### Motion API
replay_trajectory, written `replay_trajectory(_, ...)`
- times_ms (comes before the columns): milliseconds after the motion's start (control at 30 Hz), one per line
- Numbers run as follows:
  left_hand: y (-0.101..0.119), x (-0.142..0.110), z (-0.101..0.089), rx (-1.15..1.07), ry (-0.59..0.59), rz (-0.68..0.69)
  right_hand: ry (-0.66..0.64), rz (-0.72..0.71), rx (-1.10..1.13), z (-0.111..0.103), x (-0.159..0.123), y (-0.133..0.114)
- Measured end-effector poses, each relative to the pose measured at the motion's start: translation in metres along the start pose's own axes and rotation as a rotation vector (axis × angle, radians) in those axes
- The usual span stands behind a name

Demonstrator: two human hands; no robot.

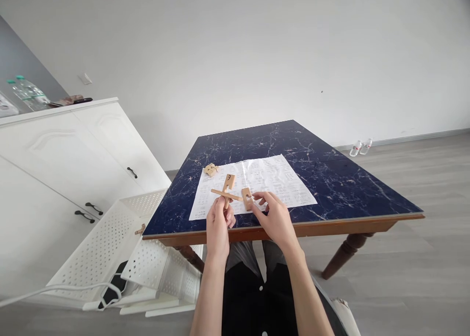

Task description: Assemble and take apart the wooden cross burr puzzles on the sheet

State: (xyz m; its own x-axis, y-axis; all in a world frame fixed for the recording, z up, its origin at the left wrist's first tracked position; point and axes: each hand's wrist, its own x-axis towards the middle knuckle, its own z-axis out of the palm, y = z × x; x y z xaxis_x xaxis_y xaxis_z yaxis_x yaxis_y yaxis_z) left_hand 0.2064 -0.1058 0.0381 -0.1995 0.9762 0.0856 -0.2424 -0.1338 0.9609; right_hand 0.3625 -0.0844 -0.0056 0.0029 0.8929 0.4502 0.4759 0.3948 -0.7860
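My left hand (219,217) is closed round the lower end of a crossed pair of wooden puzzle pieces (229,182). The upright piece bears a dark mark and has a notch; a thin flat piece crosses it. Just to the right, another notched wooden puzzle piece (246,199) is at the fingertips of my right hand (273,213), thumb and forefinger at its right edge. Whether it rests on the paper or is lifted I cannot tell. A small cluster of wooden pieces (210,169) sits at the upper left corner of the printed sheet (293,189).
The sheet lies on a dark blue marble-patterned table (330,179). To the left are a white perforated rack (99,248), with a small wooden piece (140,229) on it, and a white cabinet (73,169) carrying plastic bottles (33,94). Two bottles (361,147) stand on the floor by the wall.
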Motion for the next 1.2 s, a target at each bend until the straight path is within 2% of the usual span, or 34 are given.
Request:
replay_trajectory(300, -0.001, 0.0, -0.001, -0.015, -0.013, -0.002, 0.022, -0.035, -0.266, 0.03, -0.002, 0.014)
replay_trajectory(567, 0.002, -0.002, -0.002, 0.001, -0.014, -0.017, 0.001, -0.027, -0.316, 0.032, -0.001, 0.017)
replay_trajectory(867, 0.0, -0.001, -0.001, 0.006, -0.009, -0.013, -0.008, 0.005, -0.144, 0.023, 0.0, 0.013)
replay_trajectory(1200, 0.001, -0.002, 0.0, 0.025, -0.005, -0.01, 0.058, 0.072, 0.252, -0.002, 0.004, 0.004)
